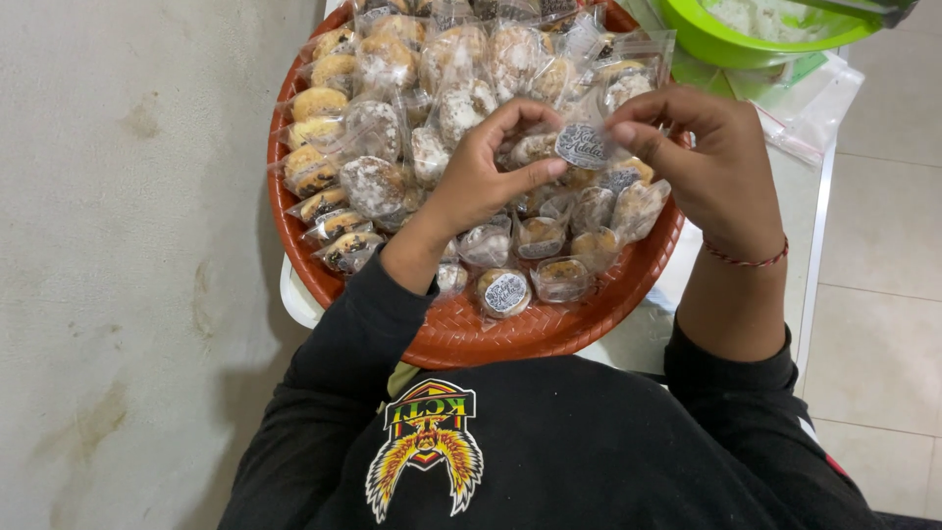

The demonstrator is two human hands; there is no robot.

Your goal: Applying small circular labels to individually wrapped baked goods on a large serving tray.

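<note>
From the head camera, which looks down on the person's lap and the tray, both hands meet above the middle of the round orange-red tray (461,339). Between them is a small round sticker (581,145), white with dark ornamental printing. It lies to the right of the left hand (486,172) and to the left of the right hand (711,162), so it sits just in the gap where the fingertips of both come together. Both hands are about equally near; each one touches its edge. The left thumb and forefinger are curved in a pinch at the left edge of the sticker, the other fingers (510,116) arched above. The right hand's fingers are bent and pressed close together, their tips at the right edge. The sticker is round, so it has no long axis; its face is turned up to the camera.

Under the hands the tray is full of small pastries in clear wrappers (378,182), some powdered white, some golden brown. One wrapped pastry near the front rim already carries a similar sticker (506,292). A green bowl (746,44) stands beyond the tray on the white counter (810,206).
</note>
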